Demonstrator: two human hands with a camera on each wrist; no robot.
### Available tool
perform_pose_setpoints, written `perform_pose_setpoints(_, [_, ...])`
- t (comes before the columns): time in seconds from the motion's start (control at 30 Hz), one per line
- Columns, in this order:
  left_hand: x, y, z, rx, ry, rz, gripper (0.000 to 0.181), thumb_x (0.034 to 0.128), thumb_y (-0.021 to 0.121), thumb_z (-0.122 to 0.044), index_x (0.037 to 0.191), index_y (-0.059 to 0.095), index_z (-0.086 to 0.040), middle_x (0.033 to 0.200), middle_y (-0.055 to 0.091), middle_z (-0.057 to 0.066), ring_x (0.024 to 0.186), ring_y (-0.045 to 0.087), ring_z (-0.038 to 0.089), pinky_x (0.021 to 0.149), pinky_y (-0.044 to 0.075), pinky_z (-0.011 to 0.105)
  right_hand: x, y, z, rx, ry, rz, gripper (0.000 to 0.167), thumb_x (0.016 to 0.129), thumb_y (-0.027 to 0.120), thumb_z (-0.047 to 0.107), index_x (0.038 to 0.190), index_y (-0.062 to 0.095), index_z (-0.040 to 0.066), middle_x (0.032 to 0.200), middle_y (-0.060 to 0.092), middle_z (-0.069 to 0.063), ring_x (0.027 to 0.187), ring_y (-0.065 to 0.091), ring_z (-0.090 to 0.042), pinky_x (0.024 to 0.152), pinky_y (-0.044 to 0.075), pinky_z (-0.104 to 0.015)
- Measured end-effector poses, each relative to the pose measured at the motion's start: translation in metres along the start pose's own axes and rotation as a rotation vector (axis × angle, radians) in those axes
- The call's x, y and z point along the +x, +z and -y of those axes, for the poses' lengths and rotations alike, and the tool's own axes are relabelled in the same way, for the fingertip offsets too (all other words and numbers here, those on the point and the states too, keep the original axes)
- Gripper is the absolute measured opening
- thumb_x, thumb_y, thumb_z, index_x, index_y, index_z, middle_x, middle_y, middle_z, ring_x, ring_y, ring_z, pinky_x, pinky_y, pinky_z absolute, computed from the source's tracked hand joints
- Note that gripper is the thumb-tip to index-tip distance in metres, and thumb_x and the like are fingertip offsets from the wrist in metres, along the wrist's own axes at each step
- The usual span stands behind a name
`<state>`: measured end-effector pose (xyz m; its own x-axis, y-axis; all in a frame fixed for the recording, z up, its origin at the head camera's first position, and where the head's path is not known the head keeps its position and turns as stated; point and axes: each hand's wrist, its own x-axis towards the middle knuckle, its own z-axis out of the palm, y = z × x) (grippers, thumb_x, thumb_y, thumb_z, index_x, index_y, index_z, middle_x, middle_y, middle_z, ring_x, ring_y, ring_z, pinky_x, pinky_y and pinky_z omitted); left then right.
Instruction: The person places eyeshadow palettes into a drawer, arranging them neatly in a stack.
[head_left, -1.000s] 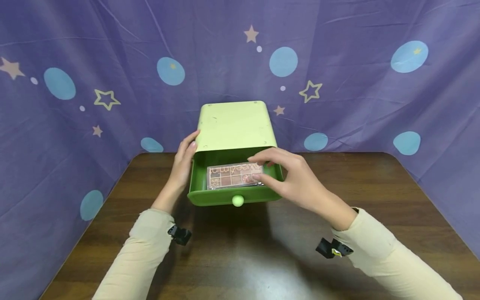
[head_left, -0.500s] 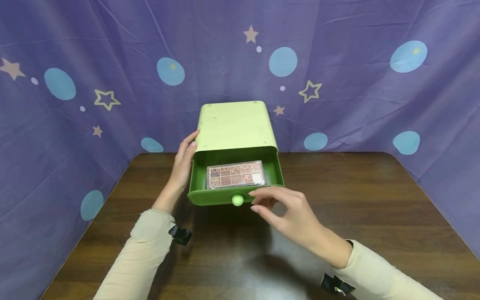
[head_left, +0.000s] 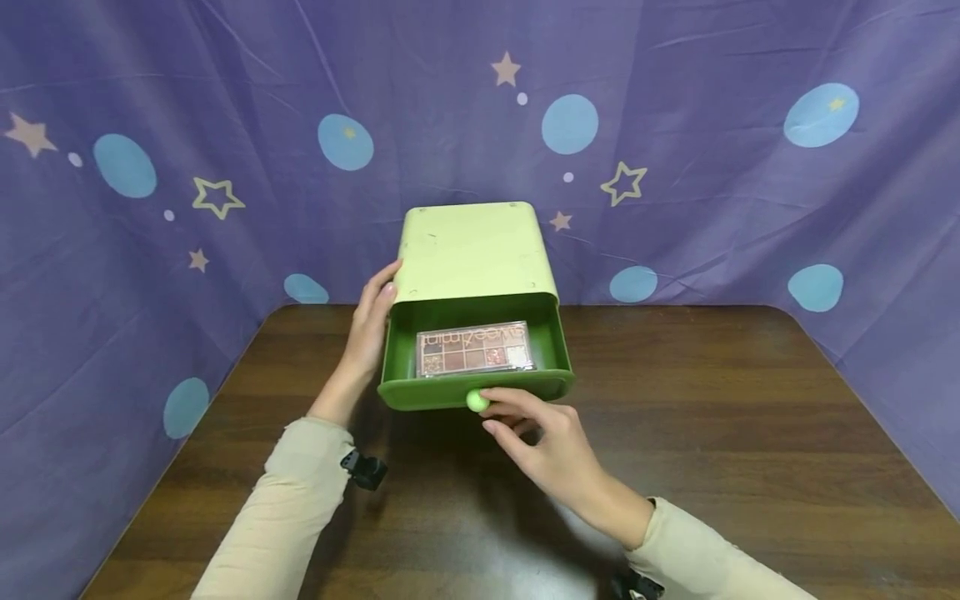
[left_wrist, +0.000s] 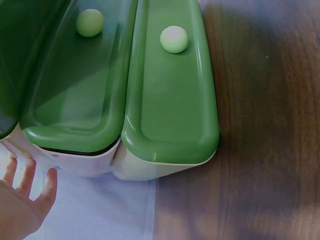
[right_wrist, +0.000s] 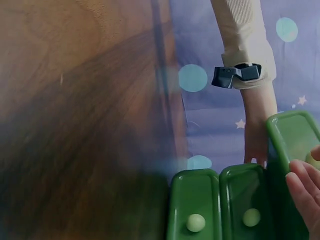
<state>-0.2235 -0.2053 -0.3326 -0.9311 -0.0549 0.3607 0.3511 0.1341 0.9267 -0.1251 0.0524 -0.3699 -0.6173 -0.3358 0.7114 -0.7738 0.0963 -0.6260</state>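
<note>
A light-green drawer cabinet stands on the table, its top drawer pulled out. Inside that drawer lies a flat eyeshadow palette with a clear, lettered lid. My left hand rests against the cabinet's left side, fingers extended; the left wrist view shows part of this hand with fingers spread beside the casing. At the drawer's round green knob, my right hand has its index fingertip at the knob's right side, while the thumb stands apart below. Only some fingers of it show in the right wrist view.
Two lower drawers, a middle drawer and a bottom drawer, are pushed in, each with a round knob. A brown wooden table lies beneath. Behind hangs a purple curtain with stars and ovals.
My right hand has left the palette, drawn back out over the drawer front and shifted left to the knob. The palette stays in the drawer; my left hand has kept its place.
</note>
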Motion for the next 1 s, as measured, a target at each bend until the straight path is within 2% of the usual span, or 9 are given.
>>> perform_pose_setpoints(0.2, [0.0,0.002,0.001,-0.023,-0.009,0.004,0.051,0.105,0.038,-0.028,0.152,0.038,-0.01,0.154,0.033,0.007,0.126,0.042,0.021,0.102,0.04,0.035,-0.003,0.011,-0.008,0.034,0.026,-0.094,0.036,0.082,0.076,-0.006,0.115,0.07,0.007,0.1,0.075,-0.006,0.086,0.072,-0.015,0.067,0.057,-0.024])
perform_pose_setpoints(0.37, [0.001,0.001,0.001,-0.02,-0.006,0.001,0.051,0.1048,0.038,-0.029,0.152,0.039,-0.011,0.153,0.033,0.007,0.125,0.043,0.019,0.099,0.041,0.033,-0.004,0.02,-0.015,0.077,-0.019,-0.157,0.034,0.081,0.075,-0.009,0.113,0.07,0.004,0.094,0.075,-0.01,0.075,0.072,-0.017,0.065,0.057,-0.025])
perform_pose_setpoints(0.53, [0.001,0.0,0.002,-0.046,-0.005,-0.005,0.05,0.1045,0.039,-0.027,0.152,0.039,-0.01,0.151,0.036,0.008,0.116,0.049,0.017,0.093,0.045,0.03,-0.004,0.025,-0.018,0.106,-0.049,-0.211,0.033,0.08,0.076,-0.01,0.111,0.071,0.002,0.092,0.075,-0.013,0.068,0.071,-0.019,0.063,0.057,-0.025])
perform_pose_setpoints(0.77, [0.001,0.001,0.001,-0.032,-0.01,-0.01,0.051,0.1043,0.039,-0.028,0.152,0.039,-0.011,0.147,0.041,0.011,0.107,0.053,0.013,0.085,0.048,0.026,-0.004,0.028,-0.016,0.132,0.009,-0.25,0.031,0.08,0.076,-0.01,0.108,0.072,0.0,0.09,0.075,-0.012,0.069,0.072,-0.019,0.064,0.058,-0.027])
perform_pose_setpoints(1.0, [0.0,0.0,-0.001,-0.009,-0.024,-0.017,0.051,0.1041,0.039,-0.03,0.152,0.04,-0.012,0.14,0.048,0.013,0.096,0.057,0.011,0.077,0.05,0.023,-0.004,0.03,-0.013,0.151,0.059,-0.263,0.032,0.075,0.075,-0.018,0.105,0.07,-0.007,0.086,0.074,-0.017,0.068,0.071,-0.026,0.066,0.058,-0.027])
